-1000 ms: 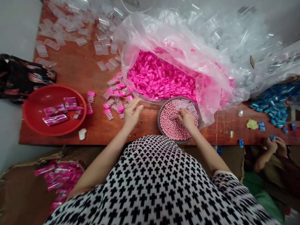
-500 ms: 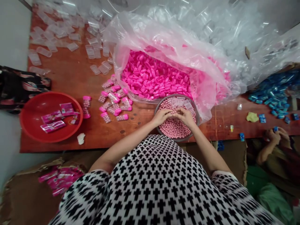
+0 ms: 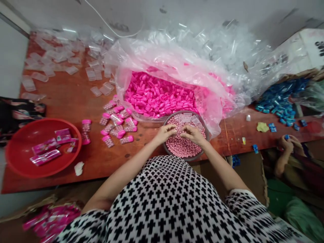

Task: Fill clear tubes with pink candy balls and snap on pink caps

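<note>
The bowl (image 3: pixel 207 135) of beads (image 3: pixel 182 145) sits at the table's (image 3: pixel 71 96) front edge. My left hand (image 3: pixel 165 133) and right hand (image 3: pixel 194 134) are over it, fingers curled; I cannot tell whether either grips anything. Done, I judge: filled jars (image 3: pixel 118 132) to its left. Remaining: loose caps (image 3: pixel 159 96) behind it, empty jars (image 3: pixel 90 74) toward the back-left corner.

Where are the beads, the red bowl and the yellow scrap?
Beads (image 3: pixel 182 145): head view, near side of the pile.
Red bowl (image 3: pixel 20 145): head view, bare inside, left part.
Yellow scrap (image 3: pixel 262 127): head view, its middle.
</note>
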The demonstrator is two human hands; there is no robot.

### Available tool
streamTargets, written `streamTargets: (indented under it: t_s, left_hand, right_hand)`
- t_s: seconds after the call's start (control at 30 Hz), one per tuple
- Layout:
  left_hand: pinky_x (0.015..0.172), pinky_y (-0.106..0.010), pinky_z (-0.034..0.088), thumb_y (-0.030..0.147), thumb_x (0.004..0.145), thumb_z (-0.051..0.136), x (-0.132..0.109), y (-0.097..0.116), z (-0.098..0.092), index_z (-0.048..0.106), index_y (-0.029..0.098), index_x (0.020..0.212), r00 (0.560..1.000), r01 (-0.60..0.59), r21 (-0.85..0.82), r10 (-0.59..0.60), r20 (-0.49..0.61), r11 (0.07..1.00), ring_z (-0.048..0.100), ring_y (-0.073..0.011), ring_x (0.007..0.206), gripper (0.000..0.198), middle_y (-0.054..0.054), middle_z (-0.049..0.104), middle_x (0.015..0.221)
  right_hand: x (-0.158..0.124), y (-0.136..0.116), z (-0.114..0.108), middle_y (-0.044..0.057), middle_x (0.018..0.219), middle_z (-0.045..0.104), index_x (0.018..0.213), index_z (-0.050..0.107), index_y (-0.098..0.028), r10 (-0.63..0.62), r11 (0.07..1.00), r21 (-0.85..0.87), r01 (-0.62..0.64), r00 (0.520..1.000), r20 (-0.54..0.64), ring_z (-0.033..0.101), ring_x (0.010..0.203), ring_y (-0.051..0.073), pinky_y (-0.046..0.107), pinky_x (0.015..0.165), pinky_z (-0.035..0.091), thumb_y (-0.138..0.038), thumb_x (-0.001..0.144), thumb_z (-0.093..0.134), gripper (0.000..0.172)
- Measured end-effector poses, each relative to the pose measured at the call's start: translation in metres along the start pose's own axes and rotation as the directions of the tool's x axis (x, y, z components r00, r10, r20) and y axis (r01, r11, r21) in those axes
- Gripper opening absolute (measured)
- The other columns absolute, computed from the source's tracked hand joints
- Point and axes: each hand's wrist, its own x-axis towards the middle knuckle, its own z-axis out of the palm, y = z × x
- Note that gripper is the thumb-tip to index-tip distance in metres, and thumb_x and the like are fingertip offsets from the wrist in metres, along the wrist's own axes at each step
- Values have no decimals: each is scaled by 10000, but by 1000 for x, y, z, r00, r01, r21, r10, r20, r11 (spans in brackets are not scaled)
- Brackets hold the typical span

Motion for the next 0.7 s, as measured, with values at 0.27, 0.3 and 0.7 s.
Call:
streamTargets:
  t_s: [0.27, 0.3, 0.7]
  left_hand:
    - [847, -345, 509, 474, 717, 659, -10, 10, -17, 652, 150, 1069, 998, -28, -3, 28, -59, 1000, 619, -226, 980, 478, -98, 659, 1107]
    - [850, -345, 508, 468, 717, 665, -11, 12, -18, 655, 150, 1055, 998, -21, -26, 20, -61, 999, 621, -225, 977, 464, -97, 665, 1089]
    - [737, -299, 534, 471, 701, 690, -3, 10, -25, 623, 142, 993, 993, 0, -270, -32, -114, 963, 642, -147, 751, 445, -55, 698, 875]
  right_hand:
    - [32, 2, -34, 65, 936, 691, 995, 659, -187, 1, 906, -422, -20, 999, -46, 630, 788, 176, 281, 716, 466, -366, 807, 627, 262]
    - [46, 3, -43, 79, 965, 693, 1006, 665, -180, -7, 880, -471, -53, 992, -126, 635, 825, 191, 301, 753, 470, -334, 830, 591, 245]
    - [142, 27, -97, 177, 1026, 666, 1089, 638, -121, 39, 482, -856, -185, 981, -190, 583, 947, 271, 375, 780, 470, -250, 856, 490, 305]
